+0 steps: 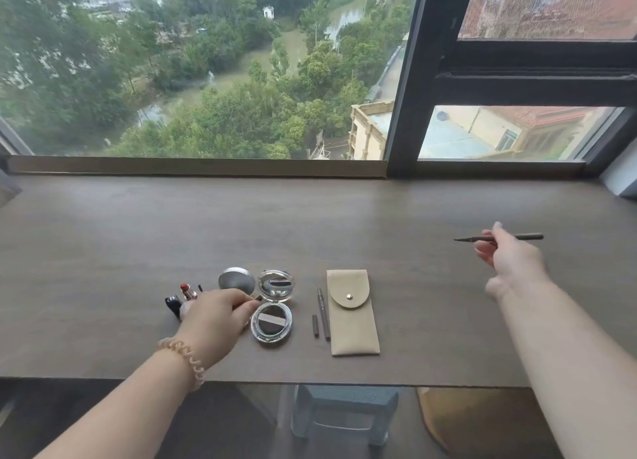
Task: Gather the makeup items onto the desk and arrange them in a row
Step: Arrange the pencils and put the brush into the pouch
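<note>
On the brown desk (344, 217) near its front edge lie a red lipstick (188, 290), its dark cap (173, 305), a round silver tin (236, 280), an open clear compact (273, 305) with its mirror lid up, a thin brow pencil (323, 313) with a short cap (315, 326) beside it, and a beige snap pouch (351, 312). My left hand (217, 320) rests by the tin and compact, fingers pinched on a small dark piece that I cannot make out. My right hand (506, 255) is far right, gripping a slim dark eyeliner pen (527, 237) above the desk.
A large window with a dark frame (406, 79) runs along the back of the desk. Below the front edge stand a blue-grey stool (344, 413) and a tan cushion-like object (482, 420). A coiled hair tie circles my left wrist.
</note>
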`<state>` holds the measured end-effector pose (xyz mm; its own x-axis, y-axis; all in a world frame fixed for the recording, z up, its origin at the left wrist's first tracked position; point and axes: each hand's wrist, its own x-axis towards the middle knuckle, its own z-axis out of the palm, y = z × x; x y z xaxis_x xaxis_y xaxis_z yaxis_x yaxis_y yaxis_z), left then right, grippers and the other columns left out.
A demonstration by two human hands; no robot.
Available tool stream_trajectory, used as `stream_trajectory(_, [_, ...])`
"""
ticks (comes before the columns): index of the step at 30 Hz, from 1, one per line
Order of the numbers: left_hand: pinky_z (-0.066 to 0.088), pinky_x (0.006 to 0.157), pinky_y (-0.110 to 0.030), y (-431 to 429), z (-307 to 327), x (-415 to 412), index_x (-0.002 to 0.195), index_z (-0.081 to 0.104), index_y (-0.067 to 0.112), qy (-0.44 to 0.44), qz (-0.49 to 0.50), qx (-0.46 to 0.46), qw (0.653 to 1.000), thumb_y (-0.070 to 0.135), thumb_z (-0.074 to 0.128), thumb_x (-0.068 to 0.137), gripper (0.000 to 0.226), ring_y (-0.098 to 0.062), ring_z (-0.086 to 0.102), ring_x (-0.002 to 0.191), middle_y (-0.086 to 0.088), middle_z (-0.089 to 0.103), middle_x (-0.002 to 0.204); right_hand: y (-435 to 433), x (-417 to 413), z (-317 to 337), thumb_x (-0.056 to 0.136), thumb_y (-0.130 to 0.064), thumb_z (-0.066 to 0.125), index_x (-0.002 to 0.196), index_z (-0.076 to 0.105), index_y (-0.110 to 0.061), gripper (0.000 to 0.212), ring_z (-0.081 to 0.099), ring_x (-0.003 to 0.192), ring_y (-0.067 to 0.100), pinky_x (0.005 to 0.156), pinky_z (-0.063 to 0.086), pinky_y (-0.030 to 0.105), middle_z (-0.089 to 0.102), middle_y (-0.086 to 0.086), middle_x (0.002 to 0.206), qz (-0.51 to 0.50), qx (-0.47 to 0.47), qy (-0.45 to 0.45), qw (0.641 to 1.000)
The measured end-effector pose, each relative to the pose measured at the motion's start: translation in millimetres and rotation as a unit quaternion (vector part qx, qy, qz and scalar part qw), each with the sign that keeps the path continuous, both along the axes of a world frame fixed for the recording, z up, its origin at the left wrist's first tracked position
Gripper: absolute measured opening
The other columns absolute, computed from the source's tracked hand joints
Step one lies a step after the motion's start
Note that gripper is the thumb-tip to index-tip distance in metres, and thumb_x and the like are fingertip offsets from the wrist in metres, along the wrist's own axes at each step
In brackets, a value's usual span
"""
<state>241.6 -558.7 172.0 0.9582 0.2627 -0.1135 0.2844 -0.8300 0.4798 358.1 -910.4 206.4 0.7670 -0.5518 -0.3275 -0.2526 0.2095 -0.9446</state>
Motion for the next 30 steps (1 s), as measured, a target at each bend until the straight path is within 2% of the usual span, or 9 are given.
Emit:
stream_trajectory(2, [0.039,0.086,-0.033,-9,-9,1,0.069,0.06,0.034,0.026,0.019,-0.028,0.999,0.039,0.059,0.089,0.02,-0.018,0.059,0.085,0.014,0.059,0.065,22,-10,-14,0.095,-0.026,0.052,0.079,0.06,-0.018,0.019,0.059,0.059,0.003,0.049,0.045,0.014,0.063,-0.012,0.047,0.073,-0.034,-0.024,0.996])
stream_trajectory(5, [0.041,0.072,-0.027,-37,-19,14,0.078,0.068,0.023,0.045,-0.004,-0.025,0.999,0.033,0.06,0.086,0.016,-0.015,0.059,0.08,0.006,0.067,0.076,77,-27,-56,0.089,-0.016,0.059,0.093,0.065,-0.02,0.009,0.061,0.078,0.016,0.067,0.044,0.022,0.068,-0.002,0.074,0.219,-0.131,-0.04,0.966])
stream_trajectory(7, [0.047,0.081,-0.031,-44,-31,25,0.085,0.07,0.021,0.046,-0.002,-0.029,0.999,0.031,0.06,0.083,0.014,-0.018,0.063,0.087,0.005,0.068,0.08,103,-38,-83,0.082,-0.024,0.062,0.096,0.065,-0.033,0.017,0.059,0.098,0.016,0.088,0.045,0.031,0.067,-0.007,0.091,0.322,-0.292,-0.055,0.899])
stream_trajectory(8, [0.047,0.086,-0.035,-45,-37,30,0.089,0.07,0.023,0.048,0.005,-0.036,0.998,0.031,0.061,0.082,0.014,-0.019,0.063,0.092,0.005,0.068,0.084,111,-44,-92,0.08,-0.028,0.064,0.103,0.063,-0.037,0.024,0.054,0.107,0.014,0.098,0.037,0.034,0.066,-0.009,0.097,0.364,-0.386,-0.061,0.845])
stream_trajectory(10, [0.044,0.093,-0.037,-47,-51,36,0.101,0.067,0.027,0.056,0.011,-0.032,0.998,0.033,0.061,0.082,0.02,-0.018,0.062,0.1,0.005,0.069,0.098,122,-55,-108,0.077,-0.037,0.066,0.122,0.056,-0.037,0.046,0.042,0.122,0.015,0.106,0.018,0.034,0.062,-0.009,0.114,0.427,-0.503,-0.073,0.748])
stream_trajectory(14, [0.034,0.1,-0.037,-57,-77,39,0.118,0.056,0.029,0.065,-0.017,0.028,0.997,0.04,0.058,0.085,0.035,-0.013,0.056,0.112,0.009,0.066,0.111,129,-66,-127,0.076,-0.05,0.059,0.143,0.029,-0.034,0.075,0.015,0.141,0.018,0.113,0.001,0.04,0.043,-0.011,0.142,0.529,-0.57,-0.045,0.627])
stream_trajectory(18, [0.028,0.096,-0.037,-55,-99,46,0.122,0.05,0.032,0.062,-0.046,0.089,0.993,0.044,0.055,0.086,0.039,-0.013,0.055,0.115,0.01,0.065,0.115,136,-61,-145,0.082,-0.047,0.056,0.147,0.017,-0.03,0.078,0.001,0.144,0.019,0.113,-0.003,0.046,0.034,-0.008,0.148,0.562,-0.61,-0.017,0.558])
stream_trajectory(23, [0.031,0.092,-0.037,-62,-110,53,0.117,0.05,0.029,0.055,-0.109,0.166,0.978,0.045,0.052,0.085,0.036,-0.022,0.057,0.11,0.002,0.068,0.108,148,-51,-156,0.084,-0.04,0.051,0.148,0.006,-0.029,0.079,-0.008,0.145,0.019,0.112,-0.008,0.047,0.014,-0.004,0.158,0.563,-0.642,-0.005,0.52])
stream_trajectory(30, [0.031,0.09,-0.037,-67,-120,52,0.11,0.05,0.025,0.046,-0.147,0.203,0.967,0.042,0.05,0.086,0.029,-0.022,0.057,0.105,-0.001,0.068,0.102,158,-51,-167,0.084,-0.045,0.046,0.149,0.002,-0.026,0.081,-0.018,0.144,0.023,0.114,-0.01,0.049,-0.001,0.006,0.159,0.561,-0.642,0.004,0.523])
